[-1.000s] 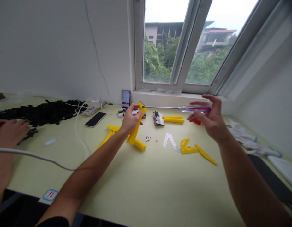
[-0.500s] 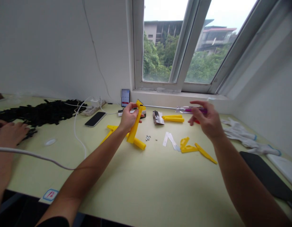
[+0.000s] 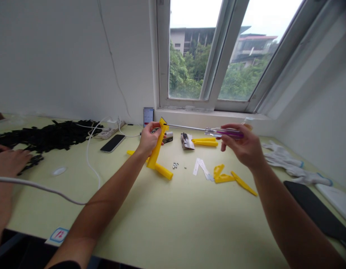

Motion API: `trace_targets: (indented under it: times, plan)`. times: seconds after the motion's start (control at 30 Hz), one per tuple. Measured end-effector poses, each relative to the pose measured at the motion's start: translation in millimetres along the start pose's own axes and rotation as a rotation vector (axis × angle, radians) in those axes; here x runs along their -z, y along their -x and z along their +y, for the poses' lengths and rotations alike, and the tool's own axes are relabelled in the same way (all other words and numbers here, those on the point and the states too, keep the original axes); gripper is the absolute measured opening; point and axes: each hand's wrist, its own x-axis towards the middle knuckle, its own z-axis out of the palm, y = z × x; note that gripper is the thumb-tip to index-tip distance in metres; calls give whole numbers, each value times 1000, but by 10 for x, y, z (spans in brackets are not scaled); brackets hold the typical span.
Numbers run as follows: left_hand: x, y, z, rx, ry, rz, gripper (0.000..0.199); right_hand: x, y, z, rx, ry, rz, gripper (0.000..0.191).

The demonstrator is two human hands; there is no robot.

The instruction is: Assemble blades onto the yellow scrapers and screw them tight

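My left hand (image 3: 149, 140) is closed around a yellow scraper (image 3: 156, 149), held upright and tilted, its head at the top with a thin metal edge. In my right hand (image 3: 242, 144) is a screwdriver (image 3: 224, 132) with a clear and purple handle. Its long shaft points left, and the tip meets the scraper's head. Below the scraper lies another yellow tool (image 3: 164, 172), partly hidden by my left arm. Small metal nuts or screws (image 3: 175, 165) sit in a pile, with one tiny piece (image 3: 185, 167) apart from them.
White strips (image 3: 200, 167) and yellow parts (image 3: 224, 175) lie right of centre. Behind are a small packet (image 3: 187, 141) and yellow handles (image 3: 205, 142). Gloves (image 3: 290, 160) and a dark tablet-like slab (image 3: 313, 205) lie right. At left are a phone (image 3: 113, 142), cable (image 3: 90, 157), black strips (image 3: 60, 136) and another person's hand (image 3: 12, 160).
The scraper and my left hand have shifted slightly left. My right hand's fingers, spread around the screwdriver handle before, have closed on it, and the screwdriver has moved slightly left.
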Motion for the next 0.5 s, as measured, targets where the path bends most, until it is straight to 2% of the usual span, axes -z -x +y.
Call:
trace_targets:
  times: [0.1, 0.17, 0.27, 0.4, 0.5]
  plan:
    - [79, -86, 60, -67, -11, 139, 26, 83, -6, -45, 25, -2, 52, 48]
    - [165, -155, 117, -96, -9, 292, 26, 126, -14, -62, -8, -5, -7, 48]
    - [286, -227, 207, -117, 56, 428, 35, 45, -12, -66, -122, -26, -328, 41]
    - [311, -229, 283, -146, 184, 414, 38, -318, 40, -77, -169, 121, -850, 47]
    - [254, -190, 299, -145, 251, 374, 35, -571, 124, -68, -168, 271, -1071, 43]
